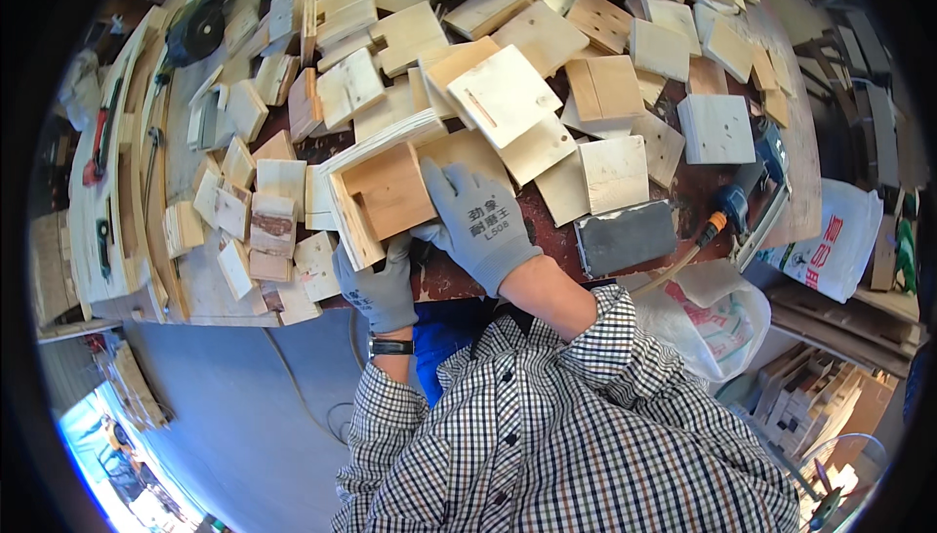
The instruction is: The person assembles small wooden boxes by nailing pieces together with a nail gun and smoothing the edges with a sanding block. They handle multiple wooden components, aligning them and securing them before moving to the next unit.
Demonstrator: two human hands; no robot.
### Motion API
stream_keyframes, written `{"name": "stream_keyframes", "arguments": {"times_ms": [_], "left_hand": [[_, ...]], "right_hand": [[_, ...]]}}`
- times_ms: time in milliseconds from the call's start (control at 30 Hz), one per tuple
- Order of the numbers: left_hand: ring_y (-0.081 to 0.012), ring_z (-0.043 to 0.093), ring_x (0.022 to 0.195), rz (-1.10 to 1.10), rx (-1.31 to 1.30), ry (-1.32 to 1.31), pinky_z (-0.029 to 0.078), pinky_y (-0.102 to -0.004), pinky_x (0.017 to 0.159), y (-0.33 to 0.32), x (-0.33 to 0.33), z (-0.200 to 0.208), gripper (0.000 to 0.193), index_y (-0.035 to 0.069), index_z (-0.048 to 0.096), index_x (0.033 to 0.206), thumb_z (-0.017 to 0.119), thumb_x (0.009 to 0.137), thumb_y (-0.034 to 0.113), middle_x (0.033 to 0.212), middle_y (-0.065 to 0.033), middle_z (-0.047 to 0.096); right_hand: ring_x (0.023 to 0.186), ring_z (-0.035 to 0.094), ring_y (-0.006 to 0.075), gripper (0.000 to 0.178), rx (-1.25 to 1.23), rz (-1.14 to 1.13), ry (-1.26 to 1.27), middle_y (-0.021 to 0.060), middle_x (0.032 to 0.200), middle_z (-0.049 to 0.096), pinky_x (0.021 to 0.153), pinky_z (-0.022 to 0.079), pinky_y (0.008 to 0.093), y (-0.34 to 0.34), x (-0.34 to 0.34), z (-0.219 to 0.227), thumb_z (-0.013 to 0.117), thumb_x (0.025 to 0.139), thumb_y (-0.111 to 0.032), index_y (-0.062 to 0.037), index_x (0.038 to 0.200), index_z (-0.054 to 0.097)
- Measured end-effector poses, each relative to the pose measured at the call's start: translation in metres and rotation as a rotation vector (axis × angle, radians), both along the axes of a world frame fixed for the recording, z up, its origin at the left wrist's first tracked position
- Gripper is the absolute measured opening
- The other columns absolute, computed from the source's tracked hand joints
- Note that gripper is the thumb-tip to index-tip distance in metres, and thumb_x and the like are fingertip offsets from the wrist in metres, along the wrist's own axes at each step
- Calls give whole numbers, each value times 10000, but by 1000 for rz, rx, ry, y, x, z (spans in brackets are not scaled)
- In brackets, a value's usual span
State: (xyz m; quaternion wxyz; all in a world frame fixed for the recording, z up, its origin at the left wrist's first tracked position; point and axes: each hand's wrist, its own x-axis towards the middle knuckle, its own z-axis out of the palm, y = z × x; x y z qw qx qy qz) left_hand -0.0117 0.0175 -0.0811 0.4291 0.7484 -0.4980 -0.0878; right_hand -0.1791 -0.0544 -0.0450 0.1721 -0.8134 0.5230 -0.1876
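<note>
Wood box (395, 189) held between left hand (381, 291), at its near corner, and right hand (480, 221), at its right edge.

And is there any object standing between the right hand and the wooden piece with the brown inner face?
Nothing visible, apart from the grey glove it wears: the right hand meets the right edge of the wooden piece. Loose wood blocks lie nearby, not between them.
</note>
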Motion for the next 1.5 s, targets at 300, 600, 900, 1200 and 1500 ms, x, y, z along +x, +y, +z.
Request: {"name": "stream_keyframes", "arguments": {"times_ms": [300, 600, 900, 1200, 1500], "left_hand": [[-380, 678, 1032, -29, 21, 177, 534, -466, 914, 3, -2, -3, 663, -53, 666, 1295, 897, 875, 404, 1174, -216, 703], [-388, 670, 990, -12, 40, -83, 529, -479, 894, 5, 10, -7, 678, -49, 668, 1252, 842, 892, 498, 1106, -216, 699], [-399, 639, 1019, -6, -58, -265, 513, -513, 903, -6, 1, -8, 759, -5, 638, 1305, 798, 874, 599, 1113, -178, 687], [-346, 651, 989, 18, -57, -294, 519, -468, 883, -3, 0, -4, 779, 14, 617, 1390, 823, 850, 536, 1115, -133, 695], [-370, 643, 1006, 13, -20, -227, 521, -486, 891, 0, 3, -6, 721, 1, 640, 1343, 758, 918, 573, 1111, -152, 695]], "right_hand": [[988, 653, 292, 767, -48, -40, 31, 124, 1187, 607, 840, 543, 430, 7, 5, -13, 679, 950, -506, -62, 1539, 472], [1074, 657, 317, 860, 113, 44, 6, 149, 1254, 604, 899, 547, 443, -1, 6, 7, 749, 909, -501, -11, 1548, 446], [1091, 693, 375, 651, 282, 144, -206, 217, 1249, 640, 946, 565, 457, -13, -51, 99, 695, 1005, -395, -31, 1510, 504], [982, 716, 327, 403, -94, 29, 68, 150, 1146, 696, 873, 586, 450, -122, -87, 153, 663, 1007, -306, -101, 1353, 631], [1210, 651, 334, 441, -149, 256, 704, 120, 1313, 660, 1042, 499, 481, -244, -81, 110, 660, 997, -326, -200, 1418, 632]]}}
